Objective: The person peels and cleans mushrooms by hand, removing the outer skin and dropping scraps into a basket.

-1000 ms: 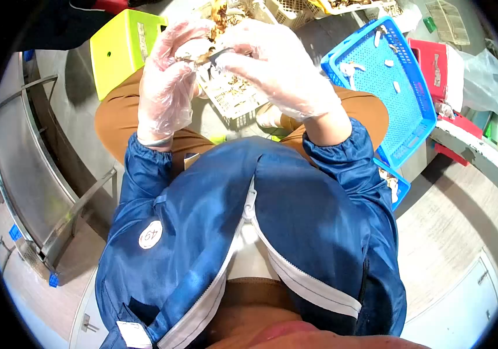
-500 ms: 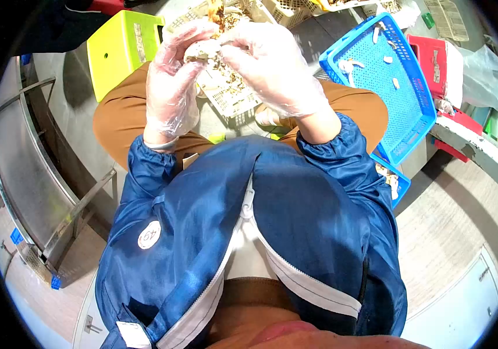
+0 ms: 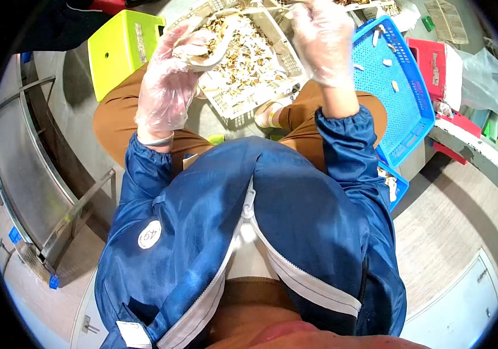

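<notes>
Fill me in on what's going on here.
A person sits at a cream basket of brown and white scraps. The gloved left hand holds a pale piece; the gloved right hand is apart from it, its grip unclear. A blue crate to the right holds a few pale bits.

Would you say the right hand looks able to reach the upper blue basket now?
Probably yes: the right hand appears beside the upper blue basket, whose top is uncovered, and nothing visible blocks the way, though heights are hard to compare.

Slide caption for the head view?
Gloved left hand holds a pale piece near a crate of scraps; gloved right hand apart.
</notes>
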### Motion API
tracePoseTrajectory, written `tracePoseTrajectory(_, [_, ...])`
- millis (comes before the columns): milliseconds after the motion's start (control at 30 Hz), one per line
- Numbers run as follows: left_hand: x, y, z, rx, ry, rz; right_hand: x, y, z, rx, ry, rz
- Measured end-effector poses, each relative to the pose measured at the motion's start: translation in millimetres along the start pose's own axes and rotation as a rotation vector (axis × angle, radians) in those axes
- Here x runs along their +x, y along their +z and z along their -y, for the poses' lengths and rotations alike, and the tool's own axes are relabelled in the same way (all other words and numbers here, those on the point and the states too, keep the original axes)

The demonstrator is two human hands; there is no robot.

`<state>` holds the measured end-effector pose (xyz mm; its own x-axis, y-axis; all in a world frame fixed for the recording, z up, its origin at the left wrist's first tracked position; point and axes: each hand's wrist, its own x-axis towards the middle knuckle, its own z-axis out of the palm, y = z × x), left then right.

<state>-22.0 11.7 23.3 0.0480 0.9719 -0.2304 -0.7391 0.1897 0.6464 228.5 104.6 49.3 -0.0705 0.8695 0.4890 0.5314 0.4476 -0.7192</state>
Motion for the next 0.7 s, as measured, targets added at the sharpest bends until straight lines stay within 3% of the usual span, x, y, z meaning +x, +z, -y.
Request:
tracePoseTrajectory(33, [4, -13, -1, -0.056, -0.024, 0.089, 3, 1, -12, -0.128, -0.091, -0.101])
tracePoseTrajectory(67, [3, -19, -1, -0.11, -0.029, 0.093, 2, -3, -17, -0.062, 0.118, -0.068])
tracePoseTrajectory(167, [6, -30, -2, -0.175, -0.028, 0.149, 5, -10, -25, 0.04, 0.304, 0.253])
tracePoseTrajectory(200, [5, -29, -2, -0.102, -0.001, 0.117, -2, -6, -21, 0.32, 0.666, 0.384])
tracePoseTrajectory(267, [-1, -23, -4, 0.043, 0.055, 0.051, -11, 4, -35, 0.127, -0.005, 0.275])
tracePoseTrajectory(333, [-4, -11, -2, 0.25, 0.151, 0.074, -11, 14, -32, 0.374, -0.034, 0.266])
tracePoseTrajectory(400, [-2, -4, -2, 0.402, 0.184, 0.105, -18, 9, -11, 0.729, 0.249, 0.359])
tracePoseTrajectory(433, [-2, 0, 0, 0.393, 0.212, 0.141, -14, -2, 0, 0.656, 0.281, 0.459])
tracePoseTrajectory(533, [-2, 3, -1, 0.508, 0.178, 0.197, -17, 3, 11, 0.849, 0.342, 0.569])
tracePoseTrajectory(700, [-5, 25, 9, 0.449, 0.246, 0.107, -14, 5, 14, 0.457, -0.005, 0.453])
